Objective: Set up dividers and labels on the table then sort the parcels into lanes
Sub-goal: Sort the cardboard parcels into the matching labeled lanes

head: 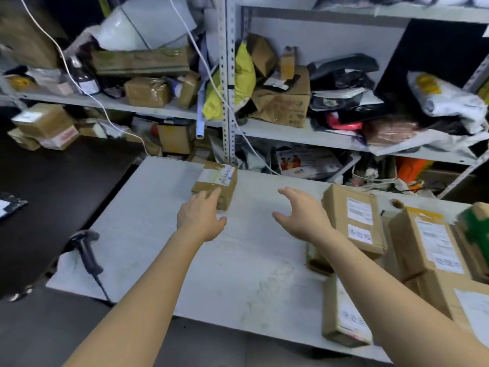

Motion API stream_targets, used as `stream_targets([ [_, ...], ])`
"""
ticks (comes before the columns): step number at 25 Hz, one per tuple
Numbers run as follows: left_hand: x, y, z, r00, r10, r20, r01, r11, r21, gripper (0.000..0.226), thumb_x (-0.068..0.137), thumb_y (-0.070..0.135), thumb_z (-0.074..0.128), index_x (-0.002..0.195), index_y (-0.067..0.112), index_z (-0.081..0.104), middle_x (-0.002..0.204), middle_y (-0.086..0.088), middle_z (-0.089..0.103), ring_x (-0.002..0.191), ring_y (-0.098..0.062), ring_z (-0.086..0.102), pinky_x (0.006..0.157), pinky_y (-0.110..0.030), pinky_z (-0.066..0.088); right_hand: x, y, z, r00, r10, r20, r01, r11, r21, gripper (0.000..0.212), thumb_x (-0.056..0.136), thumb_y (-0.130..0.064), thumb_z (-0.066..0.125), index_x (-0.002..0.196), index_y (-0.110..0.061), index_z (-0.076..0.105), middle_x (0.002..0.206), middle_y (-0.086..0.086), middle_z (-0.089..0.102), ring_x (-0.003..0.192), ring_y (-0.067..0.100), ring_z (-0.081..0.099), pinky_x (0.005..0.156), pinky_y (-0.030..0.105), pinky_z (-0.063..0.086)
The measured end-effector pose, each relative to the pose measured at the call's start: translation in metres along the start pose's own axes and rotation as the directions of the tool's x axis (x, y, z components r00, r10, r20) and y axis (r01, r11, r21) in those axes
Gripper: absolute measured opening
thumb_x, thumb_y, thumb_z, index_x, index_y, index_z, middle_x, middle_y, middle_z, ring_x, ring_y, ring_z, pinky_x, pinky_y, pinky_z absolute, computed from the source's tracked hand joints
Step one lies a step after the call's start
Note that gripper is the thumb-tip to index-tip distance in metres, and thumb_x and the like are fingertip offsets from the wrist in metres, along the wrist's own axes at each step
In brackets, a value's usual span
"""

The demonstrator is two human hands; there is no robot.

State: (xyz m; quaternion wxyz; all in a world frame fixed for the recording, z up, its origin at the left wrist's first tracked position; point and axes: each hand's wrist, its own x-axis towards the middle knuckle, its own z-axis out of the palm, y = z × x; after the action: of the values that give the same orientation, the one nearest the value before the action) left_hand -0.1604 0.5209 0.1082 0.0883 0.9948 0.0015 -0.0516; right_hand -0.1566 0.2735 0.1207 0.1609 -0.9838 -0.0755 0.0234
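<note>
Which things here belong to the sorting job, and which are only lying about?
Job: table, small parcel by the left hand, parcel pile at right.
Lying about: barcode scanner, shelf packages, yellow bag.

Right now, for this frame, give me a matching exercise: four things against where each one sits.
Things:
1. small taped box
2. barcode scanner
3. yellow bag
4. green-taped parcel

Places:
A. on the shelf
B. at the table left edge
C. at the table's far right
D. at the left hand fingertips

Pairs: 1-D, 2-B, 3-A, 4-C
</note>
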Motion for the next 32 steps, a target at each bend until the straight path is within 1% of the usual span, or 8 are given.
stream_targets([
  [8, 0.081, -0.077, 0.013, 0.991, -0.06, 0.122, 0.07, 0.994, -0.084, 0.076, 0.095, 0.046, 0.059, 0.16, 0.03, 0.022, 0.153, -0.002, 0.042, 0.138, -0.027, 0.041, 0.098, -0.043, 0.05, 0.097, -0.03, 0.054, 0.994, 0.026, 0.109, -0.033, 0.997, 0.07, 0.066, 0.096, -0.042, 0.064, 0.155, -0.024, 0.04, 0.16, -0.001, 0.042, 0.148, 0.021, 0.037, 0.116, 0.04, 0.038],
  [14, 0.151, -0.108, 0.045, 0.957, -0.133, 0.256, 0.193, 0.955, -0.225, 0.079, 0.096, 0.05, 0.059, 0.162, 0.028, 0.02, 0.16, -0.004, 0.035, 0.143, -0.027, 0.039, 0.109, -0.041, 0.043, 0.181, -0.039, 0.104, 0.977, 0.046, 0.21, -0.092, 0.972, 0.216, 0.064, 0.095, -0.039, 0.065, 0.153, -0.024, 0.042, 0.154, 0.0, 0.05, 0.142, 0.022, 0.044, 0.108, 0.035, 0.041],
  [17, 0.178, -0.122, 0.068, 0.92, -0.157, 0.36, 0.315, 0.843, -0.437, 0.088, 0.093, 0.055, 0.063, 0.162, 0.028, 0.016, 0.163, -0.003, 0.032, 0.147, -0.023, 0.034, 0.115, -0.038, 0.036, 0.209, -0.05, 0.132, 0.954, 0.092, 0.285, -0.202, 0.899, 0.388, 0.071, 0.094, -0.029, 0.068, 0.156, -0.027, 0.035, 0.149, 0.001, 0.054, 0.136, 0.025, 0.05, 0.094, 0.028, 0.04],
  [19, 0.198, -0.131, 0.081, 0.91, -0.141, 0.391, 0.331, 0.815, -0.476, 0.088, 0.092, 0.053, 0.066, 0.162, 0.026, 0.019, 0.16, -0.003, 0.036, 0.146, -0.023, 0.036, 0.114, -0.038, 0.037, 0.224, -0.059, 0.151, 0.946, 0.151, 0.287, -0.276, 0.84, 0.467, 0.075, 0.093, -0.029, 0.071, 0.157, -0.028, 0.032, 0.147, 0.002, 0.054, 0.134, 0.025, 0.051, 0.089, 0.024, 0.037],
  [22, 0.227, -0.141, 0.096, 0.955, -0.091, 0.281, 0.229, 0.83, -0.509, 0.057, 0.092, 0.037, 0.07, 0.143, 0.023, 0.049, 0.135, -0.003, 0.059, 0.128, -0.023, 0.054, 0.098, -0.034, 0.048, 0.241, -0.075, 0.171, 0.91, 0.311, 0.275, -0.414, 0.733, 0.54, 0.068, 0.093, -0.033, 0.071, 0.153, -0.025, 0.039, 0.134, 0.002, 0.061, 0.125, 0.024, 0.057, 0.084, 0.026, 0.039],
  [24, 0.244, -0.145, 0.105, 0.953, -0.066, 0.296, 0.237, 0.771, -0.591, 0.047, 0.09, 0.034, 0.071, 0.133, 0.025, 0.056, 0.12, 0.004, 0.067, 0.115, -0.02, 0.063, 0.092, -0.034, 0.053, 0.249, -0.087, 0.183, 0.863, 0.407, 0.301, -0.505, 0.654, 0.563, 0.067, 0.091, -0.03, 0.074, 0.15, -0.025, 0.043, 0.122, -0.003, 0.062, 0.122, 0.022, 0.059, 0.085, 0.027, 0.045],
  [28, 0.268, -0.152, 0.12, 0.902, 0.027, 0.431, 0.311, 0.652, -0.692, 0.071, 0.085, 0.051, 0.075, 0.145, 0.03, 0.042, 0.128, 0.01, 0.062, 0.115, -0.014, 0.061, 0.097, -0.03, 0.05, 0.254, -0.095, 0.208, 0.783, 0.517, 0.346, -0.614, 0.552, 0.565, 0.047, 0.085, -0.025, 0.078, 0.128, -0.022, 0.061, 0.121, -0.005, 0.07, 0.109, 0.019, 0.067, 0.094, 0.039, 0.057],
  [32, 0.278, -0.154, 0.126, 0.883, 0.11, 0.457, 0.301, 0.616, -0.728, 0.08, 0.084, 0.05, 0.077, 0.151, 0.035, 0.035, 0.137, 0.009, 0.06, 0.119, -0.014, 0.06, 0.104, -0.033, 0.048, 0.247, -0.099, 0.21, 0.736, 0.57, 0.365, -0.657, 0.471, 0.589, 0.041, 0.084, -0.027, 0.08, 0.122, -0.023, 0.066, 0.114, -0.008, 0.072, 0.102, 0.014, 0.068, 0.087, 0.034, 0.06],
])
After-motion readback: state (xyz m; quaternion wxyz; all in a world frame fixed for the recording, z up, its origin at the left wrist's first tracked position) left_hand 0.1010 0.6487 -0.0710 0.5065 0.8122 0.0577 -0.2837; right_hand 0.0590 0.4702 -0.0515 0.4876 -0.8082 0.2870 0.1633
